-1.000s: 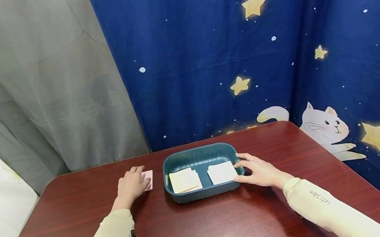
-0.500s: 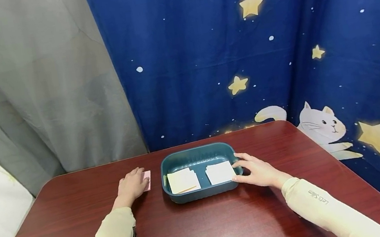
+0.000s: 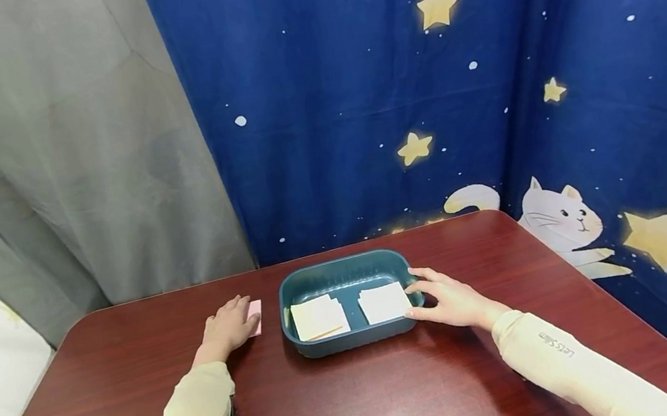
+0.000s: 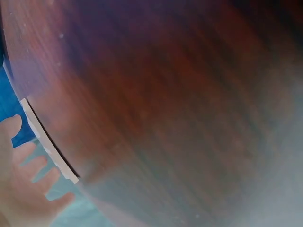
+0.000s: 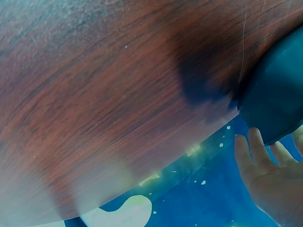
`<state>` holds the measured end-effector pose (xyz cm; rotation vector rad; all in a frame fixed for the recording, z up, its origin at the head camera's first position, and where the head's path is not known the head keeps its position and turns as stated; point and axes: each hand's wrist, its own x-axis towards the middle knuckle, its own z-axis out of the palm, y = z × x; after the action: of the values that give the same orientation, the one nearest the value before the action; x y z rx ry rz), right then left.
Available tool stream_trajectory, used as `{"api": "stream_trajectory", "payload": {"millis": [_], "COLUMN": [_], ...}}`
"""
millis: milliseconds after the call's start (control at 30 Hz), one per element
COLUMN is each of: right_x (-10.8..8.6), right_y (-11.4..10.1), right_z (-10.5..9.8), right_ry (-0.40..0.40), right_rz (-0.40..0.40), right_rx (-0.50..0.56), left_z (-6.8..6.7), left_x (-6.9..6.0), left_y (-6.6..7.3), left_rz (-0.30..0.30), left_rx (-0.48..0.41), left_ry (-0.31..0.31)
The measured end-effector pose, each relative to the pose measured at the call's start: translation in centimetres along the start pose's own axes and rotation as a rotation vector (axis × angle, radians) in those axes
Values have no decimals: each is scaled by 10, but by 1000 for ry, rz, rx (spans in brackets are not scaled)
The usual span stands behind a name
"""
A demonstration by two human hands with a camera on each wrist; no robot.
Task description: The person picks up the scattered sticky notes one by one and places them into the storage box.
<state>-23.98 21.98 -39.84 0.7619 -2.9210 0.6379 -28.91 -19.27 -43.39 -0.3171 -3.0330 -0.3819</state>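
Observation:
On the table, a pink pad of paper (image 3: 255,318) lies left of a dark teal plastic basket (image 3: 357,339). My left hand (image 3: 229,326) rests over this pad, covering its left part, with relaxed fingers. In the left wrist view the pad's pale edge (image 4: 49,142) shows beside my spread fingers. Inside the basket are a yellow and white stack of paper (image 3: 318,318) at left and a white stack of paper (image 3: 384,303) at right. My right hand (image 3: 453,299) touches the basket's right end, fingers spread and mostly straight, thumb at the front corner.
The reddish-brown wooden table (image 3: 352,409) carries all of this. Behind its far edge hang a grey curtain (image 3: 117,162) and a blue curtain (image 3: 327,129) with stars and a cat.
The whole head view has shifted slightly, so things sit a little further left. Hands, pink pad and basket keep about the same places relative to each other.

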Motion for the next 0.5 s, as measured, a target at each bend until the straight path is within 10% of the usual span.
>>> {"api": "stream_trajectory", "payload": {"millis": [500], "right_x": [0], "right_y": [0], "right_z": [0], "right_ry": [7], "right_rz": [-3], "right_rx": [1], "left_z": [-3], "left_x": [-3], "left_y": [-9], "left_rz": [-9], "left_rx": [78], "left_ry": [-13]}}
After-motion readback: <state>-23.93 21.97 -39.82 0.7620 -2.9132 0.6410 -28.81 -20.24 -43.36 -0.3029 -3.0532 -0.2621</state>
